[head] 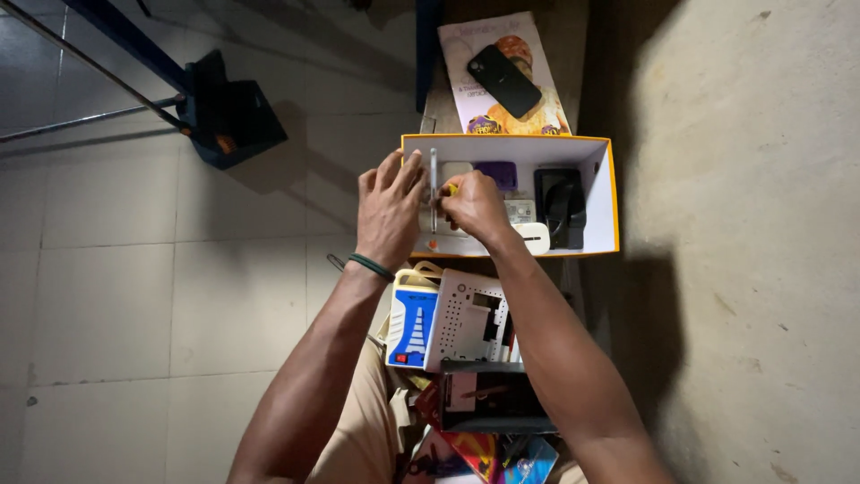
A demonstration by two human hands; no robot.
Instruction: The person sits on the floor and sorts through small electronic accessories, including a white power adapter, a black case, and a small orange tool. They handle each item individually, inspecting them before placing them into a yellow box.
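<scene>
Here, a thin silver tool (434, 190) was held upright over an open white box with orange edges (609, 193), which was set on a narrow tabletop (573, 54). The right hand (475, 208) was closed around the tool's lower part, its fingers gripping a small yellow piece beside it. The left hand (387, 211) was placed against the box's left wall, fingers loosely spread and touching the tool's side; nothing was seen clamped in it. Inside the box, a purple case (497, 173) and a black device (560, 206) were seen. Beyond the box, a black phone (503, 81) was laid on a printed booklet (466, 99).
</scene>
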